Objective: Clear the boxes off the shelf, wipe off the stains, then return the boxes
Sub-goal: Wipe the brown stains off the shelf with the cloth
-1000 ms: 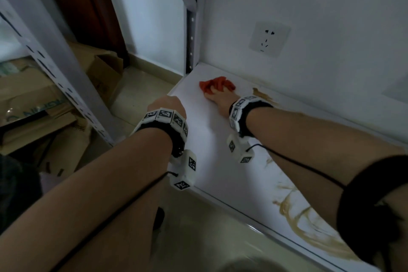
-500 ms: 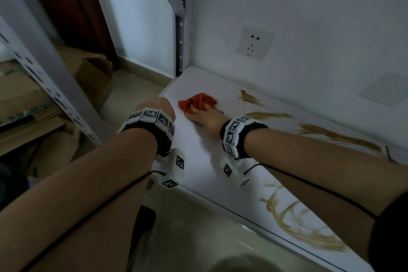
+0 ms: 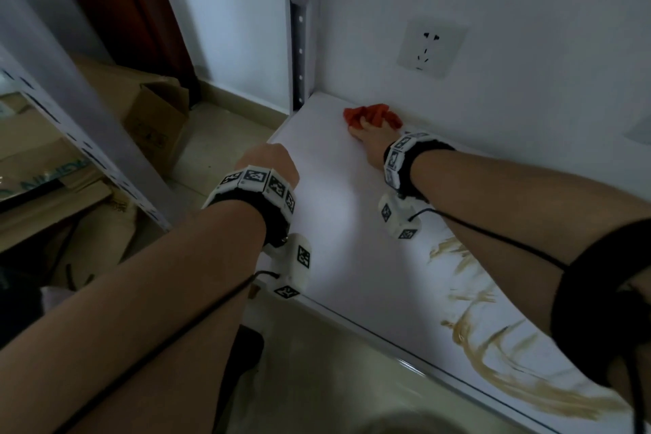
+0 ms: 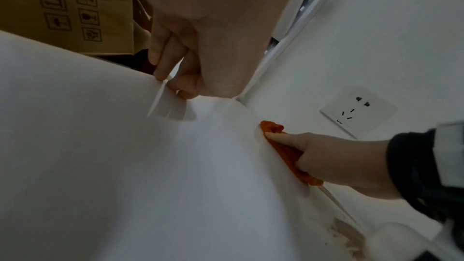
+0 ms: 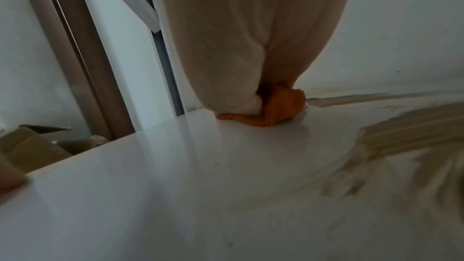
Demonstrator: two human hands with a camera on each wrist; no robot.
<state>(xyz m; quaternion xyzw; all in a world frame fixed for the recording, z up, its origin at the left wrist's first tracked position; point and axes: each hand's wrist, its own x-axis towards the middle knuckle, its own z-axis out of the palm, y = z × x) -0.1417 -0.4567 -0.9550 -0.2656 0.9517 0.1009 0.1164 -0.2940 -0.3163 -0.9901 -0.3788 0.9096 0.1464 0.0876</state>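
On the white shelf (image 3: 334, 222), my right hand (image 3: 373, 137) presses a bunched orange-red cloth (image 3: 373, 113) against the board in the back left corner, right by the wall. The right wrist view has the cloth (image 5: 276, 112) wrapped under the thumb and palm (image 5: 251, 47). My left hand (image 3: 267, 162) sits at the shelf's left edge, and in the left wrist view its fingers (image 4: 170, 66) curl over that edge. Brown smeared stains (image 3: 493, 345) cover the front right of the shelf, partly hidden by my right forearm. A cardboard box (image 3: 151, 109) stands on the floor to the left.
A wall socket (image 3: 429, 46) sits above the shelf's back. A metal upright (image 3: 299, 28) stands at the back left corner and another post (image 3: 70, 99) crosses the front left. More flattened cardboard (image 3: 42, 180) lies behind that post. Tiled floor runs below the shelf's front edge.
My right hand drew the cloth forward and left half a second ago, then pushed it back against the wall. The left hand has stayed on the shelf's left edge.
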